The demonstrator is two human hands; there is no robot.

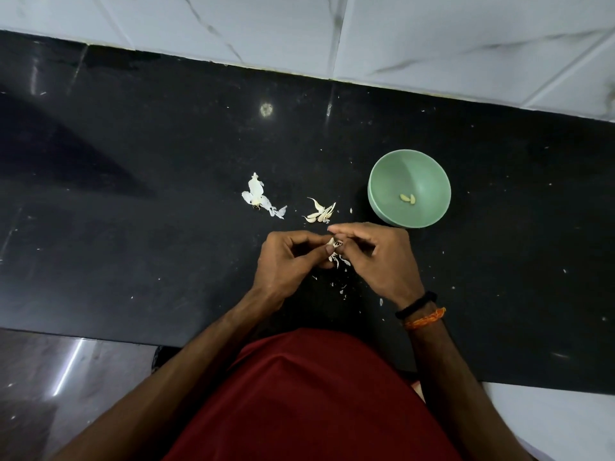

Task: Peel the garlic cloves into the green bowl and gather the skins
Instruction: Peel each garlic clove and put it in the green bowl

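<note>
My left hand [289, 257] and my right hand [376, 257] meet over the black counter, both pinching one garlic clove [333, 243] with loose skin hanging below it. The green bowl [386, 174] stands just beyond my right hand and holds two peeled cloves [407, 198]. A few unpeeled cloves [320, 212] lie just beyond my fingers. White papery skins [258, 196] lie further left.
Small skin flakes [342, 289] are scattered on the black counter [133, 227] under and around my hands. A white tiled wall [432, 34] runs along the counter's far edge. The counter's near edge is at my body.
</note>
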